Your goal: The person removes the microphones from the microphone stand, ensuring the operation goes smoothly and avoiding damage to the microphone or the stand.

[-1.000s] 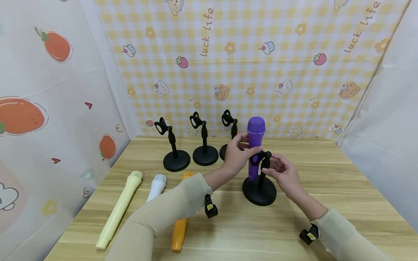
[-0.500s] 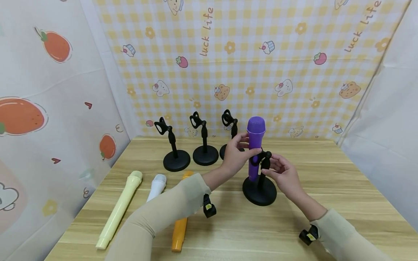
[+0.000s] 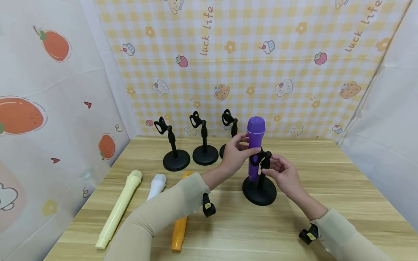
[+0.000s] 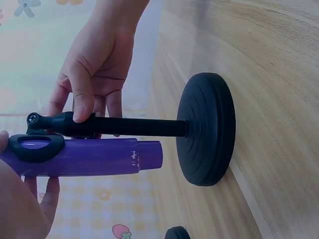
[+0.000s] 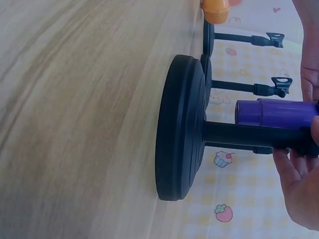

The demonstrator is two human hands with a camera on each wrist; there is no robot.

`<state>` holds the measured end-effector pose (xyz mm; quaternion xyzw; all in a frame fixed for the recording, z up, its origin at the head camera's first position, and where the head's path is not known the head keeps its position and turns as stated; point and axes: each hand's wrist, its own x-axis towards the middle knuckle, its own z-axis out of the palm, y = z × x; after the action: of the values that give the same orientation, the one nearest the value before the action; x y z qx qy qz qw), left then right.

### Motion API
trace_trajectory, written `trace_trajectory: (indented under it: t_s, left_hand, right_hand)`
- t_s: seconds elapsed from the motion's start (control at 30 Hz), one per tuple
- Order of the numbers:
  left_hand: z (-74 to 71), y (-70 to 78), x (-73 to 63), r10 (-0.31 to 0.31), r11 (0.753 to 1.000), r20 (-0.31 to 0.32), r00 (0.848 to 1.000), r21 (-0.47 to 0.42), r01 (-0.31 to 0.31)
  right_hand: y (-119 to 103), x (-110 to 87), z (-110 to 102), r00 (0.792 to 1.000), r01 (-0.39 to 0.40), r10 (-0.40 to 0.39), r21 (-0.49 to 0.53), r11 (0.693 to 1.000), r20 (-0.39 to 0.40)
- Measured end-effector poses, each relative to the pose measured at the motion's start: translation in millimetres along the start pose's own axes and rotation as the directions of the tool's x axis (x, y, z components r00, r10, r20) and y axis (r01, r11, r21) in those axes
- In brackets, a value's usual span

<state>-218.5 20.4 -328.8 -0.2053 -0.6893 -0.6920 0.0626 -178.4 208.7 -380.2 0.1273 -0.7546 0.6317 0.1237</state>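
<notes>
A purple microphone [image 3: 256,127] stands upright in the clip of a black microphone stand [image 3: 259,192], its lower end just above the round base. My left hand [image 3: 236,154] grips the microphone's body from the left, thumb across the front near the clip. From the right, my right hand [image 3: 285,175] pinches the stand's upper post between thumb and fingers. In the left wrist view the clip ring [image 4: 37,148] goes around the purple body, and the tail end of the microphone [image 4: 149,155] is apart from the base [image 4: 207,129].
Black stands [image 3: 176,160] [image 3: 205,155] with bare clips are lined up at the back, a third [image 3: 229,117] partly behind my left hand. On the left lie a cream microphone [image 3: 121,208], a white one [image 3: 157,185] and an orange one [image 3: 179,233], partly under my left sleeve.
Almost nothing differs. My left wrist has shifted very slightly left; both hands keep their hold on the microphone and the stand.
</notes>
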Motion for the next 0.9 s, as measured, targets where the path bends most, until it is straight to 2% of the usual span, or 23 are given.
trace_trajectory:
  t_s: [0.2, 0.33, 0.5, 0.73, 0.9]
  left_hand:
    - [0.3, 0.9, 2.9, -0.001, 0.999, 0.002, 1.0, -0.037, 0.001]
    - [-0.3, 1.3, 3.9, 0.002, 0.999, 0.007, 1.0, -0.043, -0.002]
    - [-0.4, -0.3, 3.3, -0.023, 0.998, 0.008, 1.0, -0.05, 0.024]
    - [-1.7, -2.1, 2.0, -0.061, 0.996, 0.001, 0.998, -0.07, 0.061]
    - [-2.7, -2.1, 2.6, -0.046, 0.996, -0.007, 0.999, -0.072, 0.045]
  right_hand:
    - [0.8, 4.7, -7.0, 0.994, -0.102, 0.101, 0.021, 0.995, 0.035]
    - [1.0, 6.2, -9.2, 0.991, -0.128, 0.126, 0.044, 0.991, 0.052]
    - [1.6, 5.6, -10.5, 0.988, -0.147, 0.143, 0.072, 0.986, 0.066]
    - [4.3, 6.8, -9.9, 0.987, -0.144, 0.135, 0.103, 0.984, 0.089]
    - [6.9, 7.8, -8.4, 0.991, -0.103, 0.091, 0.141, 0.985, 0.093]
